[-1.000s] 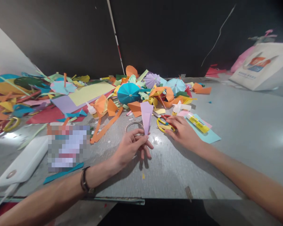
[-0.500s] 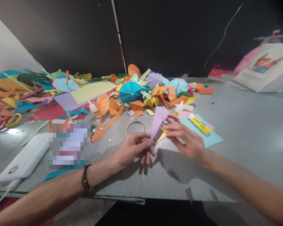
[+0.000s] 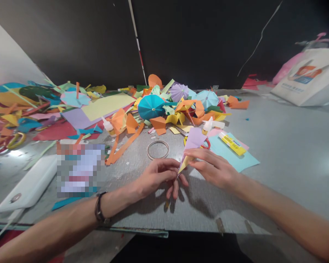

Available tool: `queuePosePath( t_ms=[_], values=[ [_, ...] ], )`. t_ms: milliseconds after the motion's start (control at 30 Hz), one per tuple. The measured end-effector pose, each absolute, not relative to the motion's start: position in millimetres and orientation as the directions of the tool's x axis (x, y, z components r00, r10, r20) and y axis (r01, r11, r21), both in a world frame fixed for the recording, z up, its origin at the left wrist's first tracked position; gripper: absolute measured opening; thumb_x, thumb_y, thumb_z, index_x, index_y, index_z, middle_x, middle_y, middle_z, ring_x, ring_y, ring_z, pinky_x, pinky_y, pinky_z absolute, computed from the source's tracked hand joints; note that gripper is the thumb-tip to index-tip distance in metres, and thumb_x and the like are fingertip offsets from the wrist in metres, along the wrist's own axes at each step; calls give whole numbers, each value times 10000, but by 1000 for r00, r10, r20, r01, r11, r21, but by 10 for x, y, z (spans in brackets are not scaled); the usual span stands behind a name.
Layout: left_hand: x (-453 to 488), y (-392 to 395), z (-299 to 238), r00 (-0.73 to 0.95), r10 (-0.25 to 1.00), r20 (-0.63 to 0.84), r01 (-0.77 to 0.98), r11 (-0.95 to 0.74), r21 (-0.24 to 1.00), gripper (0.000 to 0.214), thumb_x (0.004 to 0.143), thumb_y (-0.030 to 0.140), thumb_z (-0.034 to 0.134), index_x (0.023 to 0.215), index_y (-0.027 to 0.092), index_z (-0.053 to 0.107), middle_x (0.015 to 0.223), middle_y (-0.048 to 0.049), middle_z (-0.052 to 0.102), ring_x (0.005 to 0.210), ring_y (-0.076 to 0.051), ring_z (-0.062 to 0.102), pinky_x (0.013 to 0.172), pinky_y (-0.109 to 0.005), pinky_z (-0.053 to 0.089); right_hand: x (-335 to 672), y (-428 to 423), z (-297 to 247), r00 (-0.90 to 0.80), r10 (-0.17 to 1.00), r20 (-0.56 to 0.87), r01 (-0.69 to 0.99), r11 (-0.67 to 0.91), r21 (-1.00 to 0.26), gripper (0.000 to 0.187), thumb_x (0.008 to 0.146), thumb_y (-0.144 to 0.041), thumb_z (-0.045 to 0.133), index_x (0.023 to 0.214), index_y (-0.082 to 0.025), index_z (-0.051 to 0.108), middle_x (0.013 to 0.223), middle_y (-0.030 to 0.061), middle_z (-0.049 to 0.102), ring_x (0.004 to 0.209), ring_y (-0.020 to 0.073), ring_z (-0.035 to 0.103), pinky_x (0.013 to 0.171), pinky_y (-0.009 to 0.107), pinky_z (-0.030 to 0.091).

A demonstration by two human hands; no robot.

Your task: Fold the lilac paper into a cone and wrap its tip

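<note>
My left hand (image 3: 163, 177) pinches the narrow lower tip of a folded purple paper (image 3: 194, 138), its thumb and forefinger closed and the other fingers loosely curled below. My right hand (image 3: 212, 166) has its fingertips closed on a small pale yellow folded paper (image 3: 184, 166), which lies against the purple one with its point toward my left fingers. The wide end of the purple paper points up and away from me. Behind it the red-handled scissors (image 3: 207, 143) are partly hidden. A metal ring (image 3: 158, 150) lies just beyond my left hand.
A yellow glue stick (image 3: 232, 144) lies on light blue paper (image 3: 246, 162). Small glue bottles (image 3: 207, 126) stand near a heap of paper scraps and a teal paper umbrella (image 3: 151, 107). A white power bank (image 3: 30, 184) is at left, a white bag (image 3: 307, 78) at right.
My right hand has moved left and slightly down, bringing the yellow paper against the purple one. The purple paper has tilted to the right.
</note>
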State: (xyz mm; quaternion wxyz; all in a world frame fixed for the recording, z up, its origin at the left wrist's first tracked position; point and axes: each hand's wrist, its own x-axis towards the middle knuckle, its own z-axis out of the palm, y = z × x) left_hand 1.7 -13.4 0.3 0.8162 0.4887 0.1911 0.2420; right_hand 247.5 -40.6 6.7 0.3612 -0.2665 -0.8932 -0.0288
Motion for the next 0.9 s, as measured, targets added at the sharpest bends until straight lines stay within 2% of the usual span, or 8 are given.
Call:
queuePosePath(
  t_ms=[167, 333, 400, 467, 533, 633, 700, 900],
  values=[
    [23, -140, 11, 800, 593, -91, -190, 395, 899, 248, 958, 343, 672, 1013, 100, 668, 899, -144, 785, 548, -155, 726, 427, -185, 513, 2470, -435, 136, -622, 542, 564, 513, 827, -230, 327, 1084, -151, 415, 1291, -283, 631, 1421, 73, 660, 1317, 234, 630, 1079, 430, 565],
    [31, -140, 7, 788, 604, -118, -132, 354, 926, 297, 926, 366, 756, 1013, 97, 663, 917, -140, 785, 539, -137, 720, 418, -169, 503, 2445, -433, 100, -646, 478, 595, 477, 861, -174, 335, 1064, -98, 423, 1295, -253, 609, 1446, 101, 637, 1394, 243, 562, 1125, 466, 532],
    [35, -136, 9, 773, 624, -117, -135, 342, 930, 312, 926, 376, 757, 1007, 90, 662, 914, -143, 785, 537, -136, 718, 418, -172, 505, 2410, -437, 89, -522, 515, 680, 533, 819, -211, 290, 1034, -109, 506, 1232, -278, 635, 1365, 82, 680, 1337, 261, 602, 1097, 498, 542],
    [38, -133, 11, 758, 643, -109, -148, 332, 931, 311, 921, 372, 763, 995, 88, 657, 889, -134, 783, 533, -135, 715, 417, -172, 503, 2366, -444, 102, -300, 603, 739, 596, 723, -349, 143, 998, -179, 621, 1097, -271, 668, 1153, 76, 737, 1119, 269, 697, 970, 484, 590],
    [41, -135, 11, 746, 657, -107, -156, 329, 931, 303, 924, 366, 760, 992, 91, 653, 873, -125, 781, 533, -132, 712, 421, -172, 505, 2320, -445, 129, -134, 780, 611, 551, 572, -608, 71, 983, -306, 676, 965, -237, 670, 935, 63, 728, 845, 228, 705, 778, 413, 603],
    [45, -142, 6, 750, 654, -97, -154, 315, 936, 315, 922, 377, 760, 1012, 89, 670, 872, -119, 774, 538, -130, 711, 427, -171, 510, 2256, -430, 146, -209, 962, 178, 285, 234, -930, 312, 956, -512, 674, 941, -200, 669, 865, 58, 710, 662, 172, 641, 603, 332, 546],
    [47, -148, 1, 761, 642, -94, -138, 302, 943, 329, 918, 390, 762, 1017, 85, 690, 885, -122, 768, 550, -131, 713, 432, -172, 514, 2224, -418, 132, -299, 954, 37, 148, 84, -985, 409, 907, -589, 700, 967, -185, 683, 861, 57, 704, 643, 156, 612, 596, 319, 524],
    [56, -156, 2, 781, 615, -111, -80, 274, 958, 303, 943, 382, 728, 967, 80, 722, 861, -111, 755, 574, -124, 713, 476, -173, 540, 2195, -427, 115, -293, 956, -18, 114, 17, -993, 405, 859, -585, 748, 873, -181, 723, 682, -12, 599, 600, 130, 515, 600, 298, 458]
  ],
)
